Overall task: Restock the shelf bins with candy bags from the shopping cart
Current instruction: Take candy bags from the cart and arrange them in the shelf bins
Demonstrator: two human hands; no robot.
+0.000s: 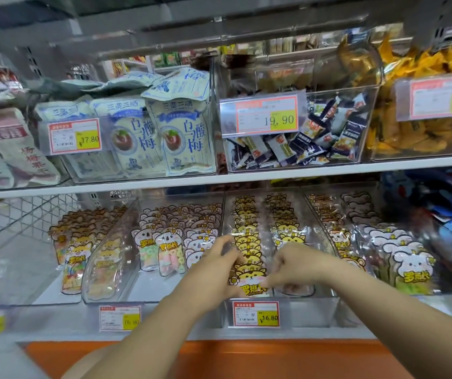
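Two rows of candy bags (pixel 245 233) fill the bin (pixel 309 310); left grip (pixel 219 265) and right grip (pixel 297 265) pinch the front bag (pixel 249 280).

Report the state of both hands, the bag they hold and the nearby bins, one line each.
Front yellow bag, upright, heading its row.
Left hand, grips that bag's left side.
Right hand, pinches its right edge.
Yellow-bag bin, nearly full.
Wrapped-candy bin, partly filled.

A white shelf board (pixel 246 175) crosses the middle under a grey shelf (pixel 164 15) overhead; a white wire grid (pixel 27 214) stands at the left, an orange base panel (pixel 246 356) runs below, and soft even light falls throughout
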